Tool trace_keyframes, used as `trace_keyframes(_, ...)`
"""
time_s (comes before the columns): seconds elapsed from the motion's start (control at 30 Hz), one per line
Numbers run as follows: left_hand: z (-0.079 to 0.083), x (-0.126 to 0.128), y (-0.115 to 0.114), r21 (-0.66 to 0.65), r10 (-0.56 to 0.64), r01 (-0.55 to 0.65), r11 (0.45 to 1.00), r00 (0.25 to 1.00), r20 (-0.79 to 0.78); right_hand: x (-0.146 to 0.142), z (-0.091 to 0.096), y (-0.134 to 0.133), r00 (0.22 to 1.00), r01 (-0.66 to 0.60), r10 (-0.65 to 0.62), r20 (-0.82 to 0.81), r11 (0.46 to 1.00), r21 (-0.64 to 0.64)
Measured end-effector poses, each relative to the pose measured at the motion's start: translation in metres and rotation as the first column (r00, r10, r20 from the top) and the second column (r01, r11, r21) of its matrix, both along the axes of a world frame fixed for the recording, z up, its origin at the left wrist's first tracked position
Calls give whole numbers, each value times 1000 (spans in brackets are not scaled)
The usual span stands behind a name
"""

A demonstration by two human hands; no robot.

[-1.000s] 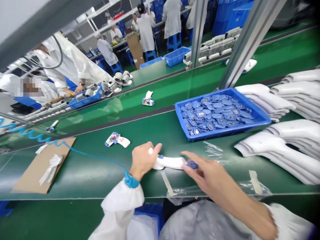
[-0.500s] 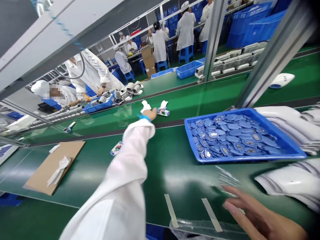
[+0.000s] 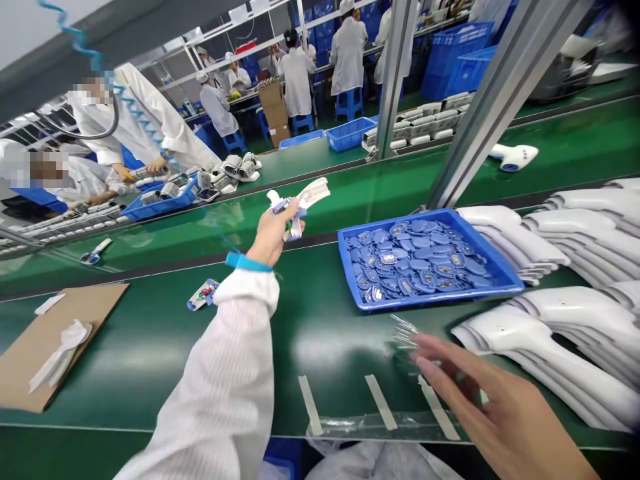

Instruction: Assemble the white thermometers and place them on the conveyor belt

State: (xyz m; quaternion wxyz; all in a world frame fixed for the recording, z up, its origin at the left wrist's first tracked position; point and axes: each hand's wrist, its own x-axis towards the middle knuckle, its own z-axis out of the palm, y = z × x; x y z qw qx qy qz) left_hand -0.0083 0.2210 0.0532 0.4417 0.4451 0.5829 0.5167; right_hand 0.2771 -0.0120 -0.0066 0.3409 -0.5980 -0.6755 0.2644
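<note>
My left hand, with a blue band at the wrist, reaches over the near edge of the far green belt. Its fingers are closed on white-and-blue gun-shaped device housings, seemingly two of them; the fingers cover part of them. On the near surface, left of my forearm, lies another open housing with coloured wires inside. My right hand hovers at the lower right, slightly blurred, fingers apart and curved. Thin clear strips lie just beyond its fingertips. I cannot see it holding anything.
A blue tray of blue oval pieces stands beside stacked white shells. Cardboard carries a white piece at left. A metal post rises behind the tray. A white device rests on the far belt. Co-workers sit and stand beyond.
My left hand has picked up the housings from the far belt and drawn them nearer. The view has shifted right. My right hand appears closer to the clear strips.
</note>
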Motion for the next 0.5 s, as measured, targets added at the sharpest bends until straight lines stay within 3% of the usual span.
trace_keyframes(0.07, 4, -8, -59, 44, -100, 99, 994, 995, 23, -14, 18, 9, 1000, -27, 27, -9, 997, 66)
trace_keyframes(0.17, -3, -4, -145, 53, -185, 200, 978, 960, -210, -40, 35, 19, 997, -70, 71, 2, 976, 205)
trace_keyframes(0.23, -12, 4, -188, 27, -221, 238, 971, 932, -288, -58, 40, 22, 990, -138, 139, 15, 948, 286)
trace_keyframes(0.33, -25, 16, -225, -36, -278, 280, 959, 917, -286, -81, 35, 22, 970, -242, 234, 65, 906, 347)
trace_keyframes(0.5, -35, 21, -245, -58, -347, 351, 935, 861, -371, -98, 31, 11, 934, -306, 201, 294, 877, 370)
